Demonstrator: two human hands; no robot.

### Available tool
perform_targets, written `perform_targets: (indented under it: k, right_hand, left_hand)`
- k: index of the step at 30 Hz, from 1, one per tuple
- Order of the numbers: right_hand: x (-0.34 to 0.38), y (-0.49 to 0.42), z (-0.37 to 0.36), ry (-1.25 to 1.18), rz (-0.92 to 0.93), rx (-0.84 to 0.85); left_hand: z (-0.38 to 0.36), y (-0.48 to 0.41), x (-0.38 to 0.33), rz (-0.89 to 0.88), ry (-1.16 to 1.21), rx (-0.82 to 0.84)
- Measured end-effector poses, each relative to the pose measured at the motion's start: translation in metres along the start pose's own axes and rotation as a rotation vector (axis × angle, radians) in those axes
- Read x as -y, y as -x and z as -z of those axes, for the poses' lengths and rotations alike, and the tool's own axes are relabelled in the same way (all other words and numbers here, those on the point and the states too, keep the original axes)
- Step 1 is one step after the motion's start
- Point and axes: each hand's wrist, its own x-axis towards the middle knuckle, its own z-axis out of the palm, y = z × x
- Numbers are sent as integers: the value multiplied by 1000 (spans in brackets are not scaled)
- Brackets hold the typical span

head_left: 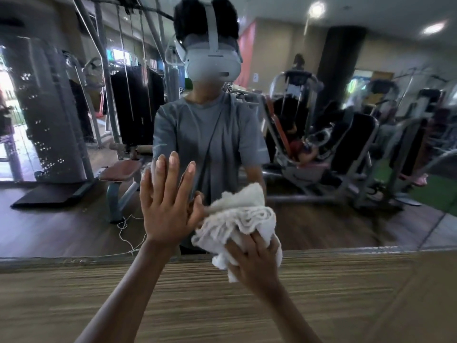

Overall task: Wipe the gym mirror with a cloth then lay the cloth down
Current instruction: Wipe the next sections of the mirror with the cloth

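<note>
Head view, facing the gym mirror (333, 224). The left hand (168, 206) is laid flat against the glass, fingers straight, slightly fanned and pointing up, holding nothing; its thumb reaches right to the edge of the cloth (237, 219), though whether the two touch cannot be told. The right hand (252, 261) lies over the lower part of that cloth and presses it to the glass; its fingers are spread and nearly straight, their tips sunk in the folds. The cloth is white, towel-like and bunched; it sits low on the mirror, right of the left hand, and its bottom folds hang over the mirror's lower edge and around the right side of the right hand. Both bare forearms rise from the near edge of the view.

Below the mirror runs a wood-grain panel (99, 293), striped left to right and blurred.

Reflected in the glass: the person in a grey T-shirt (197, 134) and a white headset (212, 63), directly behind the hands; a cable machine (138, 95) with a brown padded seat (121, 169) to the left; a white cord (126, 233) trailing on the dark wooden floor; a grey-framed weight machine (309, 144) to the right, with more machines farther right; two round ceiling lamps (317, 8) at upper right.
</note>
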Motion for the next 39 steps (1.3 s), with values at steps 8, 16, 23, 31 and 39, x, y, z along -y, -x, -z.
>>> perform_targets:
  k: [8,16,23,31,39]
  right_hand:
    - [-51,-80,23,-124,-1008,-430]
    - [-12,-67,17,65,16,-59]
    - [-79,-99,42,-2,-472,-246]
    - [-24,-128,34,88,-65,-121]
    - [-105,-191,75,-36,-578,-287]
  left_hand:
    - [-2,0,-4,15,10,-7]
    - [0,1,0,1,10,38]
    - [2,-3,-6,25,14,-6]
    - [2,-3,-2,6,14,-1]
    - [22,-39,0,141,18,-26]
